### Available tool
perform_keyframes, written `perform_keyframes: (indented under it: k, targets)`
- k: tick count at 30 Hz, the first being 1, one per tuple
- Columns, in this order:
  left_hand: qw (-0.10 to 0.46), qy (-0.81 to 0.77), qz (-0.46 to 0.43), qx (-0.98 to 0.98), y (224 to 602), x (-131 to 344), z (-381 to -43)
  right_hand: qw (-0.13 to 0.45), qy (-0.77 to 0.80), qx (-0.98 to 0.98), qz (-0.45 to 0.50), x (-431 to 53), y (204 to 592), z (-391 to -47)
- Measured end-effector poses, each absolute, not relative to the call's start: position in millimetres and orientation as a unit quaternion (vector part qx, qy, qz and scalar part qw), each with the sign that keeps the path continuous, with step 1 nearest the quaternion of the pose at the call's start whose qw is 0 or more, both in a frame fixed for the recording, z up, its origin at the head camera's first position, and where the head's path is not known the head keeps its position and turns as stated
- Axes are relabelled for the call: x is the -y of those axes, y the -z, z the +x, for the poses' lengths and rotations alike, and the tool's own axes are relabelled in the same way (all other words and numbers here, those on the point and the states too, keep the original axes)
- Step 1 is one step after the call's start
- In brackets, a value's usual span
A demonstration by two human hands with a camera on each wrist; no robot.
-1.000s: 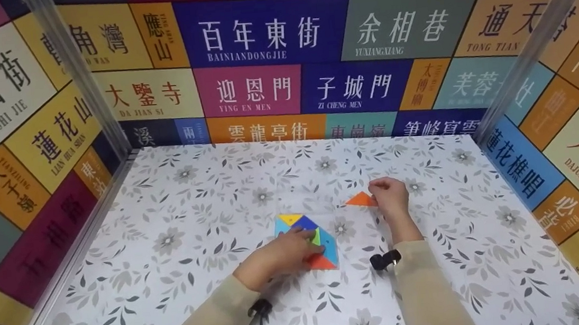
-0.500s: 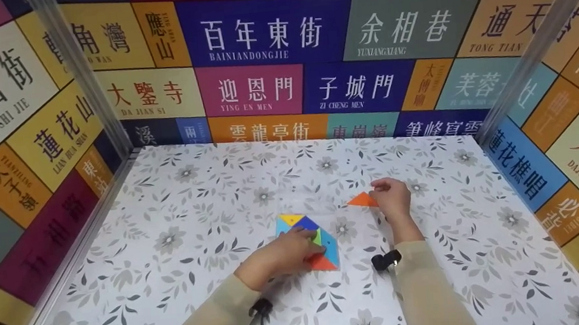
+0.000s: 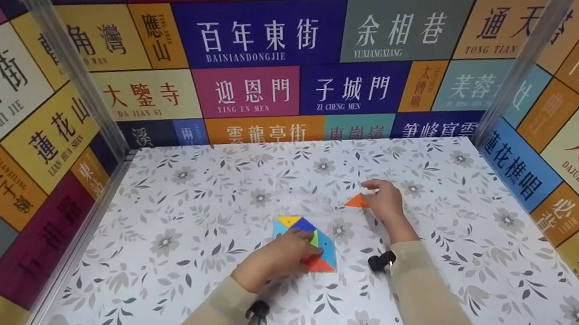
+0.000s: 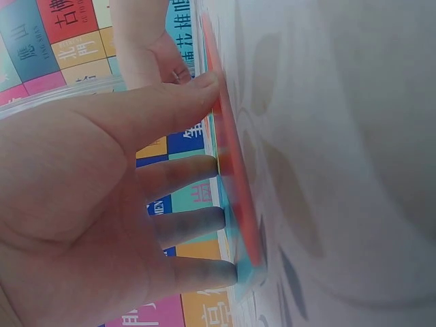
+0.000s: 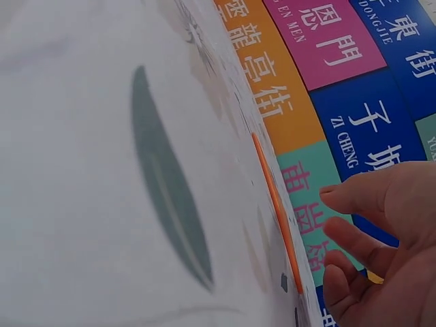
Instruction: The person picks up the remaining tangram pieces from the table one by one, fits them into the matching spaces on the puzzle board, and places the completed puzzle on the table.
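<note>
In the head view my left hand (image 3: 285, 253) lies over a group of tangram pieces on the table. Around its fingers show a yellow triangle (image 3: 288, 219), a dark blue piece (image 3: 302, 225), a light blue triangle (image 3: 326, 244) and a red-orange piece (image 3: 321, 264). A green piece is mostly covered. The left wrist view shows the thumb and spread, fairly straight fingertips touching the pieces' edges. To the right, an orange triangle (image 3: 355, 202) lies flat, with my right hand (image 3: 386, 202) beside it. In the right wrist view the loosely bent fingers stand apart from this triangle (image 5: 277, 211).
A white floral cloth (image 3: 199, 277) covers the table. Sign-printed panels (image 3: 261, 32) wall in the back and both sides, with clear corner strips (image 3: 82, 81). Each wrist carries a dark strap (image 3: 381, 261).
My right hand has moved slightly left over the orange triangle, covering a bit more of it, and its fingers have parted. My left hand stays on the pieces.
</note>
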State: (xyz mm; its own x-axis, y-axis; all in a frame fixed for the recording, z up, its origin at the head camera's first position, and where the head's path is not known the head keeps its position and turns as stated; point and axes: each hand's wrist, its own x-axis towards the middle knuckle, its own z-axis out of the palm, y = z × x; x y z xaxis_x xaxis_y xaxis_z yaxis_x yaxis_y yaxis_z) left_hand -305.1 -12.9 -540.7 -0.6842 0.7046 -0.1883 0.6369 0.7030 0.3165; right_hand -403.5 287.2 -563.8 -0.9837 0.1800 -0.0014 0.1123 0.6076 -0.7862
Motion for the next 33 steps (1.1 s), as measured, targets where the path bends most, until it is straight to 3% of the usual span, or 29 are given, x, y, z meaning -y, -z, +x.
perform_keyframes:
  k: [12,33]
  targets:
    - [0.150,-0.102,0.368,-0.912,540.1,15.0,-305.1,-0.031,-0.408,0.911,-0.045,-289.4,568.7,-406.4]
    - [0.127,-0.083,0.386,-0.910,539.5,14.4,-303.9,-0.020,-0.432,0.899,-0.068,-285.5,574.0,-406.1]
